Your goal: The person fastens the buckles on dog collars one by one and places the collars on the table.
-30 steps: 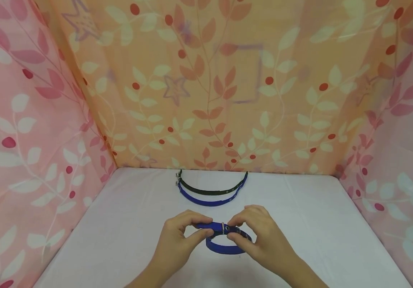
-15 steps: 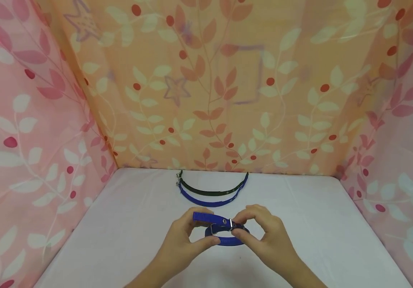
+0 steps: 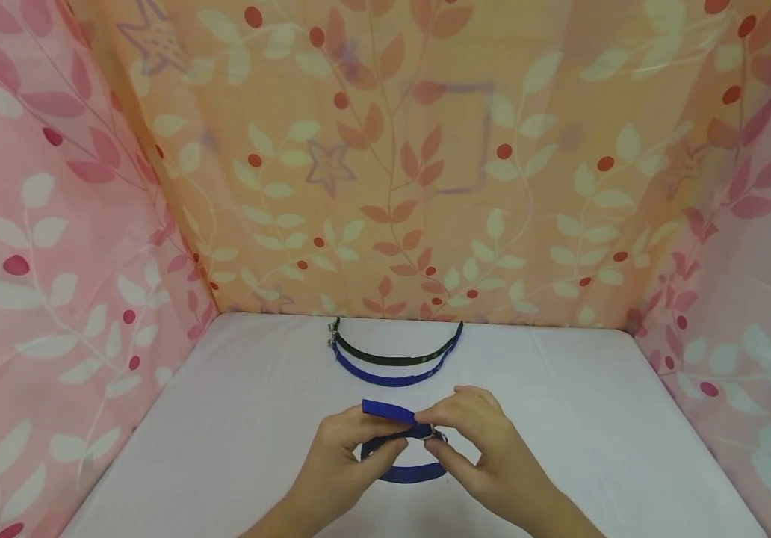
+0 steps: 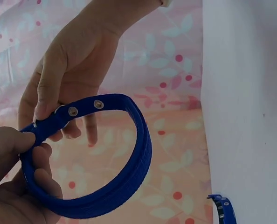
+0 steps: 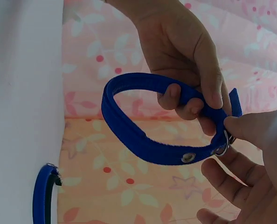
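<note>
Both hands hold a blue collar (image 3: 414, 474) bent into a closed loop above the white table. My left hand (image 3: 352, 452) pinches the strap on the left with thumb and fingers. The strap's free end (image 3: 385, 410) sticks out over those fingers. With thumb and forefinger my right hand (image 3: 486, 444) pinches the collar at its metal fittings, which the fingers partly hide. In the right wrist view a metal ring (image 5: 224, 145) and an eyelet (image 5: 188, 157) show beside the right fingers. Two eyelets (image 4: 99, 104) show on the loop in the left wrist view.
Farther back on the white table (image 3: 224, 433) lie a dark collar (image 3: 385, 361) and another blue collar (image 3: 392, 381), curved alongside each other with metal buckles at the left. Patterned cloth walls (image 3: 385, 187) stand behind and at both sides.
The strap's end has come up free over my left fingers. The loop has tilted and shifted slightly left, and my right fingers have closed over the metal fittings.
</note>
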Demonstrator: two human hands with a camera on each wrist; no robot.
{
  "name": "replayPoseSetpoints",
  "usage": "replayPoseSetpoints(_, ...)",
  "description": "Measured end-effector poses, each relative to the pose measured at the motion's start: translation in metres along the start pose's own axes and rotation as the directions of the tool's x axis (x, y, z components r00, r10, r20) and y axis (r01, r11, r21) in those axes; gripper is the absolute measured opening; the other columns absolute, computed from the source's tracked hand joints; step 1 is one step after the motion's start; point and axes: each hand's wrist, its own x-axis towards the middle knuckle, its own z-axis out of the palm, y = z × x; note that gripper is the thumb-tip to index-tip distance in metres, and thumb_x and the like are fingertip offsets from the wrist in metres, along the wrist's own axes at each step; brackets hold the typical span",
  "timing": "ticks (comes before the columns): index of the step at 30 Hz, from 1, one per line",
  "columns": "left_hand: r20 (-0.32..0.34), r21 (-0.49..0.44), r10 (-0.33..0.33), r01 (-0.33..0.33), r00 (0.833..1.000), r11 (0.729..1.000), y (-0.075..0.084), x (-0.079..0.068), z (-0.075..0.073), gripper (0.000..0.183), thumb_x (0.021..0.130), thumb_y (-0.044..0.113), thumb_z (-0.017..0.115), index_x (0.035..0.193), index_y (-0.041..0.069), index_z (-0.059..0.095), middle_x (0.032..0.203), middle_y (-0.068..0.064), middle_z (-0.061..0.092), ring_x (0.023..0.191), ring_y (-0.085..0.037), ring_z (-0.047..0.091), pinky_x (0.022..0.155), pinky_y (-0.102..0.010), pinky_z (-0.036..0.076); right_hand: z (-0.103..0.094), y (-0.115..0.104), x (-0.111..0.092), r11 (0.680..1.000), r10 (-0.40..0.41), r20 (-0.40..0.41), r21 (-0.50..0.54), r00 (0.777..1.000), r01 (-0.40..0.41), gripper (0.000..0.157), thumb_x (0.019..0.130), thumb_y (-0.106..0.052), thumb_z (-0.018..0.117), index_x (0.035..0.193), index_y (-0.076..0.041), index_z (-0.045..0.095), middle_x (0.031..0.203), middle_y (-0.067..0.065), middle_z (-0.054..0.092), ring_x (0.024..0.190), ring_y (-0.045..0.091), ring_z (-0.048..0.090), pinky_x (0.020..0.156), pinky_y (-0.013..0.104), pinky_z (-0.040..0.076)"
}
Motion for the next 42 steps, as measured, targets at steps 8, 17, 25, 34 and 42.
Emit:
replayPoseSetpoints(8,0.020,-0.039,0.016,-0.015,1.000,0.999,-0.001,-0.002,0.005,0.018,0.088,-0.005,0.076,0.102,0.006,0.081,0.104,-0.004,0.077,0.087,-0.011,0.070,0.066,-0.021,0.057,0.002,-0.004,0.006,0.993,-0.097,-0.103,0.060,0.990,0.104,0.012,0.097,-0.020,0.073,0.106,-0.011,0.073,0.109,0.005,0.073,0.106,0.022,0.064,0.116,0.032,0.035)
replayPoseSetpoints(17,0.019,-0.013,-0.030,0.031,0.999,0.999,0.004,-0.002,0.006,0.023,0.089,-0.003,0.074,0.101,0.016,0.081,0.100,0.006,0.074,0.074,-0.001,0.056,0.055,-0.018,0.049,0.004,-0.007,0.010,0.989,-0.135,-0.143,0.035,0.980,0.141,0.007,0.096,-0.016,0.073,0.099,-0.009,0.072,0.097,0.000,0.073,0.095,0.019,0.064,0.115,0.032,0.034)
replayPoseSetpoints(25,0.046,-0.087,-0.202,0.205,0.978,0.975,0.007,-0.003,0.007,0.020,0.095,0.005,0.072,0.110,0.019,0.071,0.094,0.006,0.071,0.069,-0.002,0.055,0.053,-0.019,0.050,0.004,-0.004,0.003,0.997,-0.060,-0.100,0.034,0.993,0.063,0.014,0.093,-0.017,0.078,0.105,-0.013,0.072,0.100,-0.004,0.073,0.100,0.018,0.063,0.114,0.033,0.036)
replayPoseSetpoints(34,0.136,-0.096,-0.450,0.464,0.883,0.881,0.014,0.001,0.003,0.024,0.094,0.023,0.077,0.116,0.022,0.066,0.104,0.005,0.073,0.088,-0.010,0.069,0.078,-0.025,0.060,0.004,-0.004,0.006,0.997,-0.071,-0.158,0.025,0.985,0.076,0.014,0.095,-0.018,0.075,0.107,-0.010,0.073,0.095,-0.002,0.072,0.096,0.018,0.063,0.114,0.032,0.038)
replayPoseSetpoints(42,0.153,-0.177,-0.606,0.625,0.781,0.760,0.013,0.003,-0.003,0.032,0.087,0.028,0.084,0.112,0.018,0.067,0.106,-0.002,0.069,0.094,-0.018,0.069,0.085,-0.023,0.058,0.003,-0.003,0.008,0.995,-0.097,-0.179,0.020,0.979,0.102,0.010,0.095,-0.016,0.073,0.103,-0.010,0.074,0.093,-0.001,0.069,0.092,0.016,0.062,0.112,0.032,0.038)
